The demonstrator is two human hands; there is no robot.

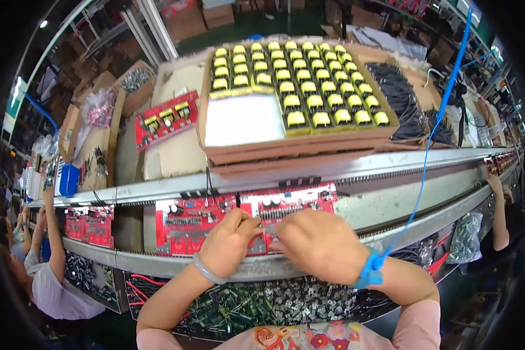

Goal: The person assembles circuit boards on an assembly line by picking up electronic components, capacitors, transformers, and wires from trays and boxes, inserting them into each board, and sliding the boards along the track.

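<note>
Two red circuit boards, one on the left and one on the right, lie side by side on the conveyor rail in front of me, both carrying mounted parts. My left hand, with a pale bangle at the wrist, is at the seam between the boards, its thumb and fingers pinched together. Beside it, my right hand is over the right board, its fingers curled in and slightly blurred. Whatever either hand grips is too small or hidden. A blue wrist strap with a cord circles my right wrist.
Beyond the rail stands a cardboard tray of yellow-topped transformers. A smaller red board lies left of it, black cables right. Bins of metal parts and green parts are below my forearms. Co-workers' arms reach in at both sides.
</note>
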